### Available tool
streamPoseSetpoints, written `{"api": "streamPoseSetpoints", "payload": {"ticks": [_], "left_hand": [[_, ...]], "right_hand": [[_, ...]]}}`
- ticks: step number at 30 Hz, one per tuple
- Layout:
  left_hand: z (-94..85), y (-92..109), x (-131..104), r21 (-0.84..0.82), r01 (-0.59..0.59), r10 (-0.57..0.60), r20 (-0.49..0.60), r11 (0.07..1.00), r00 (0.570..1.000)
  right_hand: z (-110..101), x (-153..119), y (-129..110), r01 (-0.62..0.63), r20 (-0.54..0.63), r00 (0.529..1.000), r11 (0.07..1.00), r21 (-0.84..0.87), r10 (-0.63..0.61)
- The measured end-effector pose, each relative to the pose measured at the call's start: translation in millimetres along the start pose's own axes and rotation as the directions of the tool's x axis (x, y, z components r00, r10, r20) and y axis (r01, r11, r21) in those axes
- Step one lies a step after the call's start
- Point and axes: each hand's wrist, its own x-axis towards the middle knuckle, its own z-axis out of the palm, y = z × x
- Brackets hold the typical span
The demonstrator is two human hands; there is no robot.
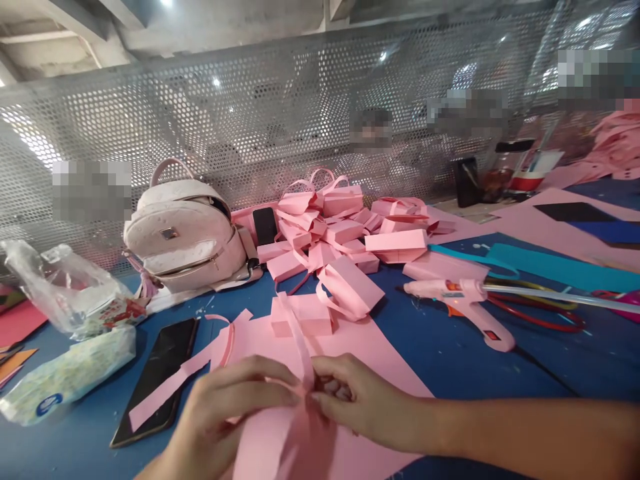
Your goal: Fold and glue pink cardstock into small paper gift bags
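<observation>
At the lower middle, my left hand (227, 407) is closed round a folded pink paper piece (265, 437). My right hand (350, 397) pinches a narrow pink paper strip (299, 337) where it meets the folded piece, and the fingertips of both hands nearly touch. The strip rises from the fingers and leans a little left. Beneath the hands lies a large pink sheet (387, 373). Just beyond them sits a small pink paper box (300, 315), beside another pink box with a strip handle (353, 287).
A heap of pink paper boxes (345, 233) stands at the back. The glue gun (465, 303) lies right; a phone (165, 373), tissue pack (75, 373) and plastic bag (65, 287) lie left. A white backpack (185, 233) rests before the perforated metal screen (280, 120).
</observation>
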Motion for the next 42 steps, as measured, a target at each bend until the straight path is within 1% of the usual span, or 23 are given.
{"api": "streamPoseSetpoints", "payload": {"ticks": [2, 4, 6, 8, 9, 10, 11, 13, 14, 15, 16, 19, 21, 22, 24, 26, 29, 30, 32, 34, 37, 39, 42], "left_hand": [[-19.4, 14.2, 1.7, 0.205, 0.001, 0.035, -0.173, 0.979, 0.984], [-36.1, 30.0, 6.8, 0.362, -0.007, 0.116, -0.281, 0.932, 0.953], [-46.5, 42.8, 18.2, 0.521, -0.087, 0.282, -0.308, 0.849, 0.909], [-50.4, 47.9, 37.5, 0.650, -0.183, 0.460, -0.286, 0.737, 0.841], [-50.7, 46.5, 50.1, 0.667, -0.199, 0.501, -0.297, 0.718, 0.813], [-50.5, 42.3, 64.2, 0.649, -0.209, 0.501, -0.304, 0.732, 0.810], [-50.4, 35.3, 79.4, 0.631, -0.231, 0.480, -0.258, 0.741, 0.838], [-51.5, 14.7, 110.4, 0.618, -0.221, 0.469, -0.273, 0.755, 0.840], [-53.1, 2.2, 124.7, 0.642, -0.161, 0.418, -0.272, 0.750, 0.866], [-55.1, -10.8, 137.2, 0.691, -0.094, 0.369, -0.262, 0.717, 0.892], [-57.4, -23.6, 147.4, 0.748, -0.017, 0.307, -0.252, 0.663, 0.918], [-61.4, -53.4, 161.5, 0.778, 0.035, 0.179, -0.187, 0.627, 0.966], [-57.1, -61.6, 158.0, 0.780, 0.055, 0.114, -0.160, 0.623, 0.980], [-52.0, -61.4, 153.4, 0.776, 0.065, 0.091, -0.156, 0.627, 0.984], [-36.0, -52.3, 139.8, 0.755, 0.063, 0.065, -0.139, 0.653, 0.988], [-15.2, -33.2, 122.3, 0.710, 0.019, 0.056, -0.083, 0.704, 0.995], [13.9, 2.6, 94.0, 0.603, -0.090, 0.020, 0.122, 0.793, 0.992], [20.9, 12.7, 85.3, 0.520, -0.092, -0.012, 0.194, 0.849, 0.981], [29.4, 25.3, 70.4, 0.458, -0.058, -0.090, 0.293, 0.887, 0.952], [30.9, 27.0, 59.2, 0.478, -0.058, -0.115, 0.324, 0.876, 0.939], [23.6, 16.7, 47.9, 0.519, -0.010, -0.169, 0.297, 0.855, 0.940], [14.1, 9.0, 42.9, 0.537, 0.031, -0.191, 0.244, 0.843, 0.951], [-4.5, 2.3, 37.1, 0.496, 0.116, -0.192, 0.106, 0.860, 0.976]], "right_hand": [[0.4, -0.4, -0.6, 0.004, -0.016, 1.000, 0.999, -0.036, -0.005], [0.7, -1.1, -0.2, 0.028, -0.027, 0.999, 0.997, -0.075, -0.030], [1.0, -1.9, 1.3, 0.076, -0.015, 0.997, 0.991, -0.108, -0.078], [1.5, -2.7, 3.6, 0.122, -0.001, 0.992, 0.984, -0.132, -0.124], [1.8, -3.1, 4.8, 0.138, -0.001, 0.990, 0.980, -0.141, -0.139], [2.2, -3.4, 6.0, 0.144, -0.002, 0.989, 0.979, -0.143, -0.146], [2.6, -3.7, 6.9, 0.145, 0.000, 0.989, 0.979, -0.141, -0.146], [3.3, -4.4, 7.9, 0.143, 0.011, 0.990, 0.980, -0.136, -0.143], [3.5, -4.8, 7.9, 0.145, 0.016, 0.989, 0.980, -0.138, -0.144], [3.7, -5.1, 7.6, 0.148, 0.019, 0.989, 0.979, -0.142, -0.147], [3.8, -5.5, 7.2, 0.153, 0.019, 0.988, 0.977, -0.147, -0.152], [3.7, -6.7, 5.7, 0.168, 0.025, 0.986, 0.974, -0.152, -0.167], [3.2, -7.4, 5.0, 0.178, 0.032, 0.984, 0.972, -0.153, -0.176], [2.8, -7.6, 4.8, 0.180, 0.031, 0.984, 0.971, -0.156, -0.178], [1.8, -7.6, 4.6, 0.177, 0.032, 0.984, 0.971, -0.162, -0.174], [0.8, -6.9, 4.7, 0.171, 0.050, 0.985, 0.975, -0.144, -0.166], [0.4, -5.4, 5.5, 0.162, 0.085, 0.984, 0.984, -0.068, -0.156], [0.7, -5.1, 6.0, 0.162, 0.087, 0.984, 0.986, -0.043, -0.158], [1.9, -5.1, 7.0, 0.183, 0.069, 0.981, 0.983, -0.025, -0.181], [3.2, -5.9, 7.1, 0.208, 0.054, 0.977, 0.978, -0.015, -0.206], [3.1, -7.6, 4.3, 0.214, 0.046, 0.976, 0.977, -0.004, -0.213], [0.5, -7.8, 0.8, 0.197, 0.018, 0.980, 0.980, 0.005, -0.197], [-7.1, -5.8, -4.4, 0.163, -0.053, 0.986, 0.985, 0.063, -0.160]]}}
